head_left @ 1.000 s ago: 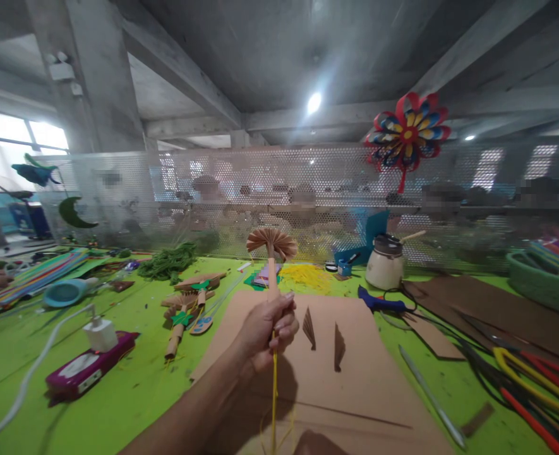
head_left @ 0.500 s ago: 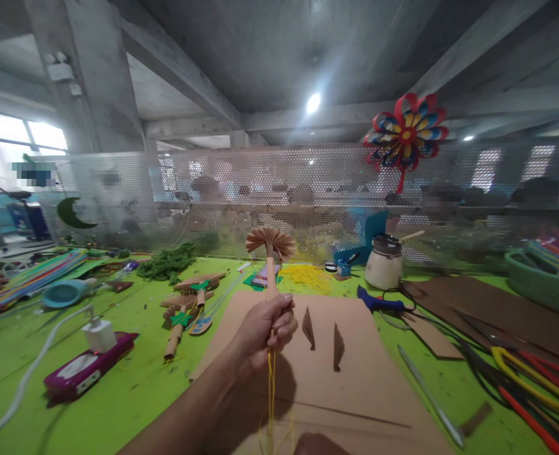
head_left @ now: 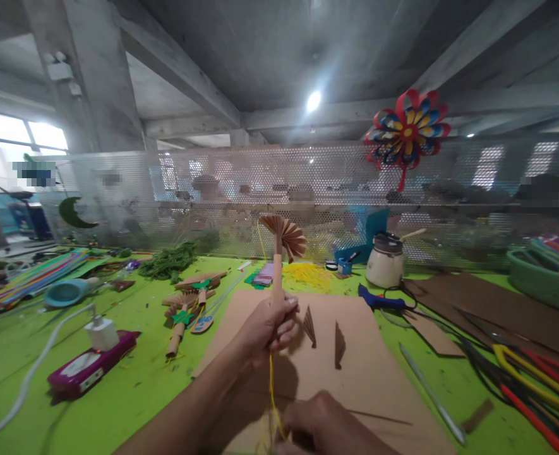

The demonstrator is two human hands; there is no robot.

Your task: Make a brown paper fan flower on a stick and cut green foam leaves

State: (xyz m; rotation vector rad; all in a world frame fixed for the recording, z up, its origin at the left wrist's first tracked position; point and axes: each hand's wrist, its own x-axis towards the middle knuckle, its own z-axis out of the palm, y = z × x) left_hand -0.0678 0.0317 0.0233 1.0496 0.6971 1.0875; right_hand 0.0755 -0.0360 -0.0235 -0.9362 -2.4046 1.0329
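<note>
My left hand (head_left: 272, 325) is closed round a brown paper tube (head_left: 277, 275), held upright above the brown board. A pleated brown paper fan (head_left: 291, 239) spreads at the tube's top and leans to the right. Yellow string (head_left: 271, 379) hangs from under that hand, and a thin strand loops beside the fan. Low in the view, my right hand (head_left: 319, 420) has its fingers bent closed at the string's lower part; the fingertips are partly cut off by the frame edge. Two small folded paper pieces (head_left: 338, 345) lie on the board (head_left: 369, 379) to the right.
Left of the board lie finished-looking paper pieces with green stars (head_left: 181, 318) and a purple power strip (head_left: 92, 366). On the right are a blue-handled glue gun (head_left: 383, 300), a silver pen-like tool (head_left: 431, 395), scissors (head_left: 539, 379) and a cream pot (head_left: 384, 265). A perforated screen (head_left: 241, 189) stands behind.
The fan has swung over to the right and risen slightly. My right hand has come up from the bottom edge to the yellow string. A strand now shows beside the fan.
</note>
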